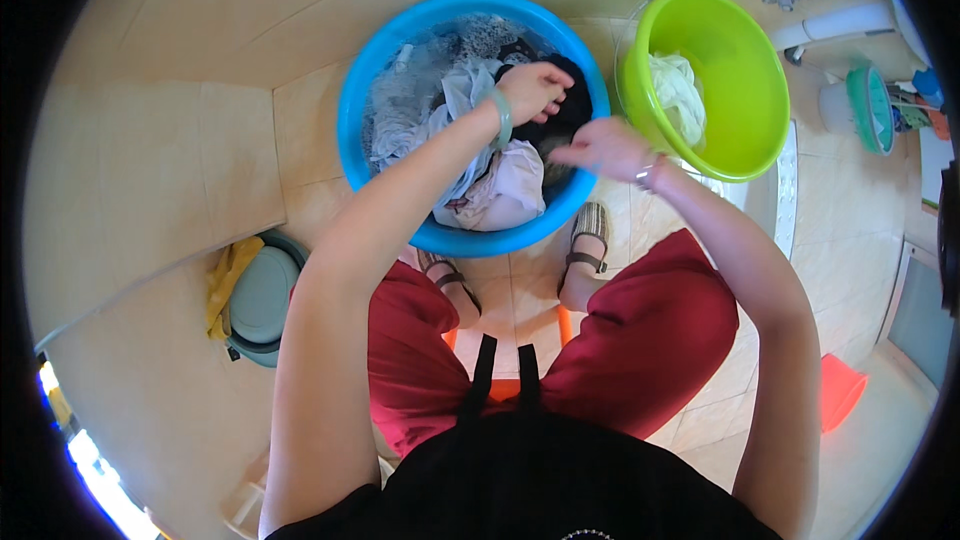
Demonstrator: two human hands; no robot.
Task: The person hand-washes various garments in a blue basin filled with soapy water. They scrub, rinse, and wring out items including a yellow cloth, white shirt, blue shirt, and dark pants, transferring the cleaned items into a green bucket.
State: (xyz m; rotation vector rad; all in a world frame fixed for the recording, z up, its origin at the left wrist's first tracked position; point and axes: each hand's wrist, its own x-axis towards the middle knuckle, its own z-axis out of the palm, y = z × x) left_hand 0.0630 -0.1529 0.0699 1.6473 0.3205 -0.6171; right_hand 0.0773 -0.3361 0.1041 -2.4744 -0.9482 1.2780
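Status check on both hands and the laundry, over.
Left hand over black cloth; right hand, blurred, at blue basin's right rim. Grips unclear. Clothes heaped in basin. Lime-green bucket close right, nothing visibly blocking.

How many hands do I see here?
2: the left hand above dark cloth in the blue tub; the right hand, blurred, over the tub's right rim.

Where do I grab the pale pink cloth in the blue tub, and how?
Probably by its bunched folds, coming from above on the person's side. The pale pink cloth lies crumpled by the near rim of the blue tub, its top uncovered there, so loose ridges should gather easily.
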